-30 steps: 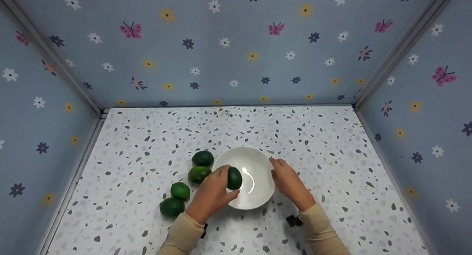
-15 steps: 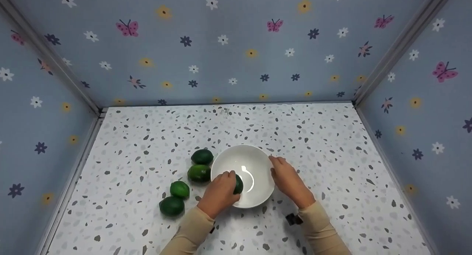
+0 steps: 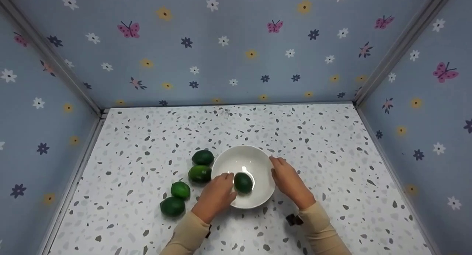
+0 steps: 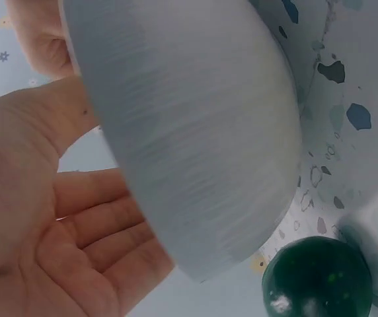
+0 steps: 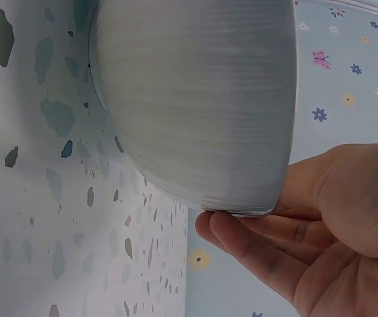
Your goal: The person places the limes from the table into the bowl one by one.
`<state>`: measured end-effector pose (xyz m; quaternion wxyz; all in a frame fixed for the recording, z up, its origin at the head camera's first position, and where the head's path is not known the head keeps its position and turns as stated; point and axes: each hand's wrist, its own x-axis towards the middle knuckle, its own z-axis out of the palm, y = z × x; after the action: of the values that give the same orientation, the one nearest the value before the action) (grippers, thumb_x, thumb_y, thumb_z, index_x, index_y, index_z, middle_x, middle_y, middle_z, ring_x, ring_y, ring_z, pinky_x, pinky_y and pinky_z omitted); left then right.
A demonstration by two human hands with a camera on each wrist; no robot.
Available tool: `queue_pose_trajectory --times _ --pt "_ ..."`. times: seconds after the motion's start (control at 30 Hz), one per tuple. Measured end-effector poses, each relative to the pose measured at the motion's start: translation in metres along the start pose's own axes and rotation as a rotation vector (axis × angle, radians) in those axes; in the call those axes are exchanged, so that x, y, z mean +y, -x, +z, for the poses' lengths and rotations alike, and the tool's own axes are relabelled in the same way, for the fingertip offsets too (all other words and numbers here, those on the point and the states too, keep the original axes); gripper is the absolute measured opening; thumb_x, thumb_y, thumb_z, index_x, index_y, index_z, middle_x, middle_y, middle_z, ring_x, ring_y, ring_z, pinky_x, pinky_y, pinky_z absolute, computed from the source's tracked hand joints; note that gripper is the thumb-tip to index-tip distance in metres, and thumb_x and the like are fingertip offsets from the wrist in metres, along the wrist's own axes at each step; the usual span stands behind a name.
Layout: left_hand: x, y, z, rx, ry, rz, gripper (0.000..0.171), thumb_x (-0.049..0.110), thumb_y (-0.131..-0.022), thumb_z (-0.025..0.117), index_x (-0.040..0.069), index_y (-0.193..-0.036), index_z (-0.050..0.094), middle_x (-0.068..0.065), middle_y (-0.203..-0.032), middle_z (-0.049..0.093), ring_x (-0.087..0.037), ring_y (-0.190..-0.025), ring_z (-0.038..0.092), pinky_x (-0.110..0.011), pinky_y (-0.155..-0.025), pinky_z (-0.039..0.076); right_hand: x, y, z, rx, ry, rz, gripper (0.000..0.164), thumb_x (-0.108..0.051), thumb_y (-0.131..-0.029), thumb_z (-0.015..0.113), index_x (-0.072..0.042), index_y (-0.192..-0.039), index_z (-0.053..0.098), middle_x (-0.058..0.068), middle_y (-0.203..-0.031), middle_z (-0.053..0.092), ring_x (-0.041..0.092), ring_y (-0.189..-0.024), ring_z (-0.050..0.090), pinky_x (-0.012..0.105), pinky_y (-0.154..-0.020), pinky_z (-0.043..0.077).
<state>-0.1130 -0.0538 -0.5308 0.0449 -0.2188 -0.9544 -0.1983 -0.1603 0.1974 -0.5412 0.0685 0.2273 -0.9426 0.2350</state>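
Observation:
A dark green avocado lies inside the white bowl. My left hand reaches over the bowl's left rim beside the avocado, its fingers loose and around nothing. In the left wrist view, the bowl's wall hides that hand's fingertips. My right hand holds the bowl's right rim; in the right wrist view its fingers touch the outer wall and the thumb side passes behind the rim.
Left of the bowl, several green fruits are on the speckled table: a dark one, a mottled one, a lime and another dark one. Patterned walls enclose the back and sides.
My left hand has lowered the avocado into the bowl and let go of it, drawing back slightly to the left. The right hand has stayed at the rim.

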Motion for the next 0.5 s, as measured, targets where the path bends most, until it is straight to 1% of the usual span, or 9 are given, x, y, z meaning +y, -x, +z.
queue_pose_trajectory --times 0.07,0.17,0.27,0.33,0.4,0.5 --pt "0.0 0.004 -0.005 0.034 0.01 0.013 0.047 0.014 -0.082 0.081 -0.008 -0.119 0.061 -0.02 -0.105 0.065 -0.034 -0.093 0.065 -0.044 -0.081 0.055 0.0 0.0 0.0 0.002 0.0 -0.002 0.041 0.007 -0.092 0.061 0.01 -0.132 0.054 0.025 -0.112 0.061 0.039 -0.101 0.063 0.047 -0.085 0.055" --pt "0.001 0.011 -0.012 0.13 0.024 0.039 0.05 0.016 -0.081 0.083 -0.007 -0.12 0.061 -0.021 -0.109 0.066 -0.035 -0.098 0.066 -0.044 -0.085 0.055 0.001 -0.001 0.0 -0.004 -0.003 0.004 0.041 0.007 -0.093 0.061 0.01 -0.133 0.053 0.025 -0.113 0.061 0.04 -0.101 0.063 0.048 -0.086 0.055" --pt "-0.002 0.017 -0.019 0.227 0.005 0.062 0.052 0.016 -0.079 0.084 -0.007 -0.121 0.062 -0.021 -0.111 0.066 -0.035 -0.101 0.066 -0.044 -0.085 0.056 0.0 -0.001 0.0 -0.006 -0.003 0.014 0.041 0.006 -0.093 0.06 0.009 -0.133 0.054 0.024 -0.113 0.06 0.04 -0.102 0.063 0.048 -0.087 0.054" --pt "-0.004 0.022 -0.023 0.274 -0.018 0.066 0.055 0.017 -0.078 0.086 -0.007 -0.121 0.062 -0.021 -0.113 0.066 -0.035 -0.103 0.066 -0.044 -0.086 0.056 0.0 -0.001 0.0 -0.007 -0.001 0.024 0.041 0.006 -0.093 0.06 0.008 -0.134 0.054 0.024 -0.114 0.061 0.039 -0.102 0.063 0.048 -0.087 0.054" --pt "-0.007 0.026 -0.028 0.297 -0.039 0.052 0.057 0.019 -0.078 0.086 -0.007 -0.122 0.061 -0.021 -0.114 0.066 -0.035 -0.105 0.065 -0.044 -0.086 0.056 0.0 -0.001 0.001 -0.005 0.004 0.029 0.04 0.006 -0.094 0.06 0.008 -0.133 0.054 0.023 -0.114 0.061 0.039 -0.103 0.063 0.047 -0.087 0.054" --pt "-0.012 0.033 -0.036 0.307 -0.036 0.007 0.06 0.021 -0.079 0.087 -0.006 -0.126 0.061 -0.021 -0.118 0.065 -0.036 -0.109 0.064 -0.046 -0.087 0.055 -0.001 0.0 0.002 0.003 0.009 0.022 0.04 0.007 -0.093 0.06 0.008 -0.133 0.054 0.023 -0.114 0.061 0.039 -0.104 0.063 0.047 -0.087 0.054"
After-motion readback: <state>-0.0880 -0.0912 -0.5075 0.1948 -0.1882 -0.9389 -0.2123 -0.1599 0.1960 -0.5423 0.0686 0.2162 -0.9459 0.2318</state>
